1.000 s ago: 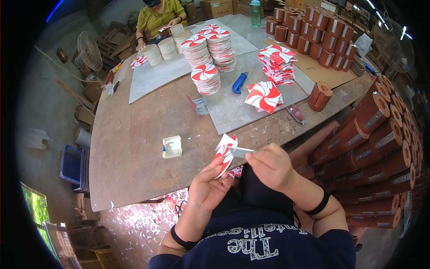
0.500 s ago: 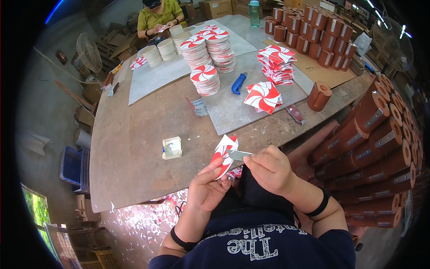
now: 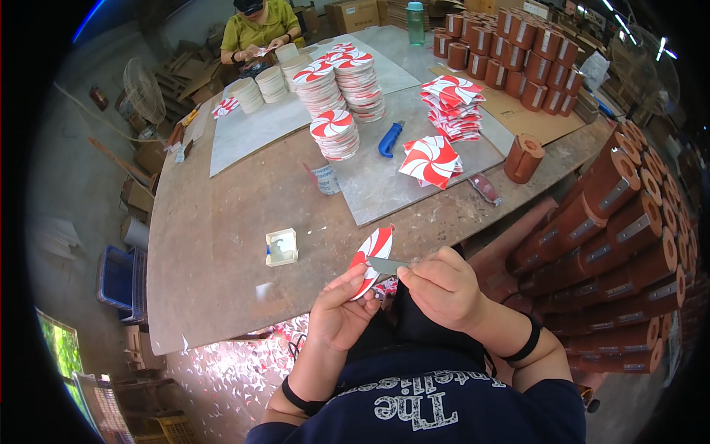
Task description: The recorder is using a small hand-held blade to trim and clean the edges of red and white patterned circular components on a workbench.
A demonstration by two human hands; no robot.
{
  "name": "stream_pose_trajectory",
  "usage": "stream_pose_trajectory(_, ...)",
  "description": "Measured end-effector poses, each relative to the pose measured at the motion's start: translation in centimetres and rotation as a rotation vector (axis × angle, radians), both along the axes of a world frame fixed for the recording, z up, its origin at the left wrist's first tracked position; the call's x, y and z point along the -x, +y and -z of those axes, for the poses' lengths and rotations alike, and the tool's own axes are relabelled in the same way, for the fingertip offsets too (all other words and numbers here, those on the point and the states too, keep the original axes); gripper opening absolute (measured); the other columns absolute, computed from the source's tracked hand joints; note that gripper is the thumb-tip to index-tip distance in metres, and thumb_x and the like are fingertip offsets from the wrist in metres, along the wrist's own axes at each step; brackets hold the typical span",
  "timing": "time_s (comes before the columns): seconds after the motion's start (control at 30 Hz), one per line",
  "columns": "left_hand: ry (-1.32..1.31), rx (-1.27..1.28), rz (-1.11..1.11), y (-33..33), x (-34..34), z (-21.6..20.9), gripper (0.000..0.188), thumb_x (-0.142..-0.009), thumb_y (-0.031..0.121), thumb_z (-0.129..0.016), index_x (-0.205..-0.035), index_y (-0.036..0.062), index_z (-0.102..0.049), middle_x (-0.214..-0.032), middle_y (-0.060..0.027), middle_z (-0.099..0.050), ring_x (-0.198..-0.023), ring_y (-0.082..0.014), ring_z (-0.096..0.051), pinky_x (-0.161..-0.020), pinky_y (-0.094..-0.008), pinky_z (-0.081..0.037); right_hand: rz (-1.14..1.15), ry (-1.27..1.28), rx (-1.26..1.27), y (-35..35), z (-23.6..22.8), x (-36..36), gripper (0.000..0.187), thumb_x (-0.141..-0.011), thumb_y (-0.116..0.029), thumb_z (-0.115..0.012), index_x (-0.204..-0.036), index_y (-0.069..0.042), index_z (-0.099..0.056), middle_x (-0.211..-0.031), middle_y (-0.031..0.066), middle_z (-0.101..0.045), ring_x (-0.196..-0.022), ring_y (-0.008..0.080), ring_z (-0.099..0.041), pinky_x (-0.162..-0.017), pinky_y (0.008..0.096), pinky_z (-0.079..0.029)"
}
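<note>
My left hand (image 3: 342, 314) is closed on a red-and-white swirl disc (image 3: 381, 244), pinching its lower left part between thumb and fingers. The disc is tilted up, just above the table's near edge. From the right, a flat grey metal blade (image 3: 386, 266) lies across the disc's face. My right hand (image 3: 444, 288) pinches the blade's right end between thumb and fingers. On the table, left of my left hand, sits a small pale square tray (image 3: 293, 259) with something whitish in it.
Beyond my hands stand stacks of round swirl discs (image 3: 333, 137) and untrimmed swirl pieces (image 3: 431, 163), with a blue-handled cutter (image 3: 390, 140) between them. Brown cylinders (image 3: 543, 70) are piled at the far right and beside me. Opposite, a person (image 3: 259, 29) handles a small piece.
The pointed flap at the disc's upper edge no longer shows; that edge looks rounded. The blade has shifted left across the face. A blurred pale scrap appears left of my left hand.
</note>
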State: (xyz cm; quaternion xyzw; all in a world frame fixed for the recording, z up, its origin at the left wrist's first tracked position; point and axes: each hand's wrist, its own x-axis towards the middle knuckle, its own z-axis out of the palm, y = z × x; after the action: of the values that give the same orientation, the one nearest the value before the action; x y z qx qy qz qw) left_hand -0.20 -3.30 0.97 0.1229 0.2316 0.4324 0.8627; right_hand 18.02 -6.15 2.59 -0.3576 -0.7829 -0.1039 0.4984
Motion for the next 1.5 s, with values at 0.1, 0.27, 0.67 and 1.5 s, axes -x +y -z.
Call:
stream_pose_trajectory(0.1,0.008,0.009,-0.014,0.0,0.0,0.0,0.021,-0.080,0.001,-0.050,-0.100,-0.0020,-0.055,-0.084,-0.0129,-0.061,-0.067,-0.0183,-0.060,-0.061,-0.0283,-0.049,0.006,-0.003,0.002,0.0,0.1,0.0,0.030,-0.053,0.008,-0.064,-0.083,0.003,-0.061,-0.075,0.0049,-0.052,-0.059,0.0183,-0.048,-0.049,0.0251,-0.038)
stream_pose_trajectory(0.27,0.027,-0.002,-0.013,0.0,0.3,0.0,0.020,-0.080,0.001,-0.049,-0.100,-0.0019,-0.055,-0.084,-0.0131,-0.062,-0.067,-0.0194,-0.061,-0.059,-0.0289,-0.051,0.022,-0.027,-0.016,0.3,0.5,-0.5,0.030,-0.053,0.008,-0.064,-0.083,0.003,-0.061,-0.075,0.0054,-0.053,-0.058,0.0186,-0.048,-0.049,0.0253,-0.037)
stream_pose_trajectory(0.67,0.030,0.021,-0.001,0.2,0.2,0.0,0.022,-0.080,0.002,-0.049,-0.102,-0.0020,-0.054,-0.082,-0.0125,-0.061,-0.066,-0.0187,-0.060,-0.057,-0.0278,-0.050,-0.007,-0.026,-0.035,-0.2,0.2,0.2,0.030,-0.053,0.008,-0.065,-0.082,0.003,-0.061,-0.076,0.0061,-0.052,-0.059,0.0190,-0.049,-0.049,0.0257,-0.040)
stream_pose_trajectory(1.5,0.045,-0.054,0.010,-0.1,0.1,-0.6,0.020,-0.080,0.000,-0.047,-0.098,-0.0025,-0.055,-0.080,-0.0133,-0.061,-0.063,-0.0186,-0.060,-0.054,-0.0280,-0.050,0.052,0.005,-0.024,-0.3,-0.2,-0.1,0.027,-0.058,-0.001,-0.063,-0.085,0.001,-0.062,-0.079,0.0036,-0.052,-0.071,0.0194,-0.047,-0.074,0.0383,-0.047)
